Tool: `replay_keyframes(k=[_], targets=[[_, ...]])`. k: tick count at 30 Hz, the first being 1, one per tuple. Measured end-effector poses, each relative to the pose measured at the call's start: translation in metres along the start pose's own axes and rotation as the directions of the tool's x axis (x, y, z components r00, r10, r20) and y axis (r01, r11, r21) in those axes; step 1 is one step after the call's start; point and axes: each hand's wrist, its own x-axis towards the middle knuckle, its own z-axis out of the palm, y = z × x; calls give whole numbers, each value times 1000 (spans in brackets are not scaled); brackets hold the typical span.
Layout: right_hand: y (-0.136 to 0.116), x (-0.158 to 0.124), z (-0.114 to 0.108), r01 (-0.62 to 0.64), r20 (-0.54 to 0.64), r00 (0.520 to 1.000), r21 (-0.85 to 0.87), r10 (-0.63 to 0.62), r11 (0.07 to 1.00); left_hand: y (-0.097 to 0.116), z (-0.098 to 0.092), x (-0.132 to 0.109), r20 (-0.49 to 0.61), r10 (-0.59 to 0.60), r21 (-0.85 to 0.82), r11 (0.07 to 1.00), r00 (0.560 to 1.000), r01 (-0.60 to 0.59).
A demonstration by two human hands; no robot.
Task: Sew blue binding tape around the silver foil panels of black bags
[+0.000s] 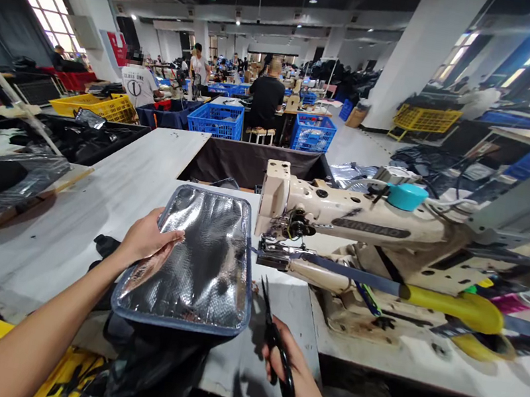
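Left hand [145, 240] gripped the left edge of a silver, foil-faced rectangular panel with grey-blue bound edges [200, 255]; thumb pressed on the foil, other fingers mostly hidden beneath. Panel sat above the near part of a long white worktable [119, 169], dark, loose fabric [158, 363] hanging at its near side. Right hand [287, 356], right of the panel, had its fingers curled around black-handled metal scissors [276, 338], blades pointing far and slightly left. Just right of the panel's far half: cream metal sewing machine [368, 215], grey-blue strip [358, 274] running along its lower arm. Far off, a black-shirted person [265, 101] sat between blue plastic crates [215, 120].
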Motion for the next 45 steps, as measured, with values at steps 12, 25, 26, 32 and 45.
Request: replay_keyframes(k=[12, 25, 26, 32, 45], targets=[[-9, 30, 22, 114, -75, 989, -164, -128, 980, -3, -1, -4, -13, 7, 49, 999, 1000, -7], [-90, 58, -62, -175, -335, 720, -935, -607, 309, -3, 17, -8, -86, 92, -220, 969, 992, -109], [-107, 63, -73, -224, -367, 682, -928, -633, 297, -1, 17, -9, -87, 102, -234, 965, 991, -120], [-130, 71, -87, -251, -495, 500, -868, -710, 428, 18, 17, -18, -104, 137, -233, 960, 985, -158], [-63, 117, 30, 445, -361, 813, -118, -456, 887, 33, 16, -5, -49, 156, -62, 985, 987, -159]])
